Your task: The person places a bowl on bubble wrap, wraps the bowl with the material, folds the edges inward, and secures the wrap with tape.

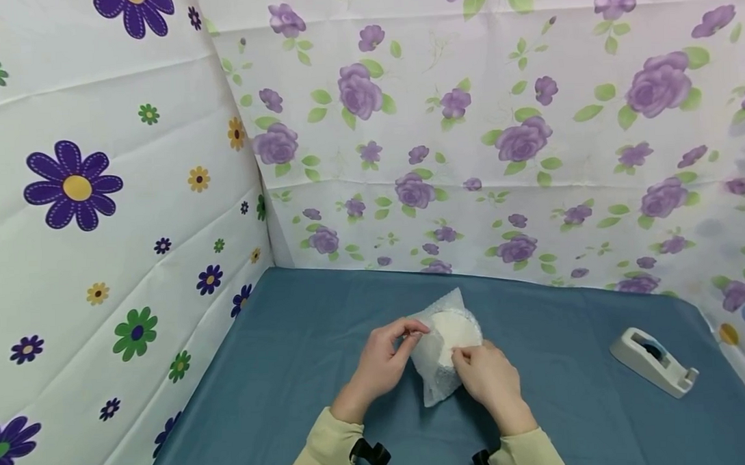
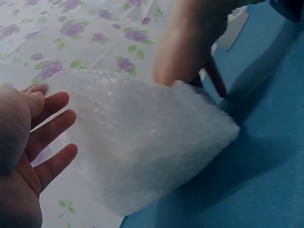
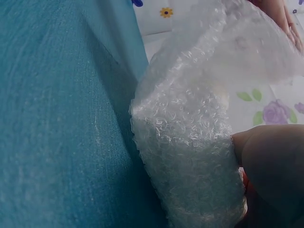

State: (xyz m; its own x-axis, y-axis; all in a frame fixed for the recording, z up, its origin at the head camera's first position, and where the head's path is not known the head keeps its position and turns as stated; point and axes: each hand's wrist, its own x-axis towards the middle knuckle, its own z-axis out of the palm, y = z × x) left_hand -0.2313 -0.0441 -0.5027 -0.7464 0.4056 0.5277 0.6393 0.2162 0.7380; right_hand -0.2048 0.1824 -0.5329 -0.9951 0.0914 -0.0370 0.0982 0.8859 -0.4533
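On the table, in the head view, a sheet of bubble wrap point(image 1: 438, 384) is folded round a white, round-topped thing point(image 1: 458, 327) whose kind I cannot tell. My left hand point(image 1: 382, 361) pinches a free edge of the wrap between thumb and forefinger. Its other fingers stand apart in the left wrist view, beside the wrap point(image 2: 137, 137). From the right, my right hand point(image 1: 493, 380) grips the bundle, its thumb point(image 3: 273, 154) pressed on the wrap in the right wrist view. The fingers on the far side are mostly hidden.
A white tape dispenser point(image 1: 645, 369) stands on the table to the right, apart from the hands. Blue-grey cloth point(image 1: 278, 352) covers the tabletop. Flowered sheets point(image 1: 348, 226) hang along the back and left edges. Black straps point(image 1: 371, 455) sit at both wrists.
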